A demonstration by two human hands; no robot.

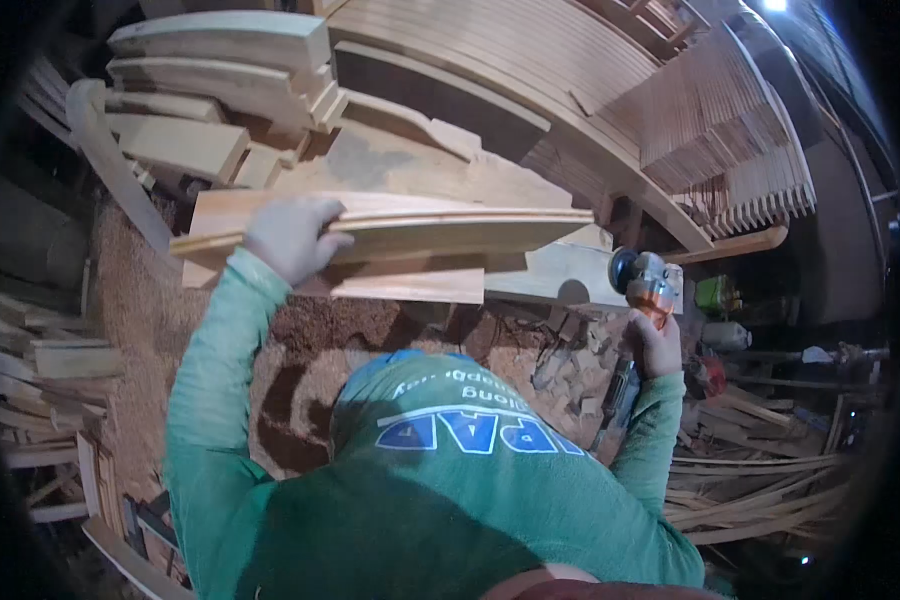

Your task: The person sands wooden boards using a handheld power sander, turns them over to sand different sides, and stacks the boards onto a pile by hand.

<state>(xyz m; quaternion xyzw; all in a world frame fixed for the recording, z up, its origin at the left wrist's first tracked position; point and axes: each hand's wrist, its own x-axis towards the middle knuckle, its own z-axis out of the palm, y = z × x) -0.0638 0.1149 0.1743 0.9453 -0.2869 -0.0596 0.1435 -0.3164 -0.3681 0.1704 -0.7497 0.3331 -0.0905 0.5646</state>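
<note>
My left hand (292, 240) is closed over the upper edge of a curved wooden board (440, 238), near its left end. The board tapers to the right, and a thin dark line runs along its top edge. Beneath it lies a wider, flat pale plank (410, 283). At the right, my right hand (656, 348) is wrapped round the body of an angle grinder (650, 285), orange and silver with a round dark disc at its head. The grinder is held up beside the right end of the bench top (560, 272), apart from the curved board.
Shaped wooden blocks (220, 45) are stacked at the back left. Rows of thin slats (715, 120) stand at the back right. Offcuts (580, 365) and sawdust (300, 400) cover the floor near my body. Long wood strips (760, 495) lie at the lower right.
</note>
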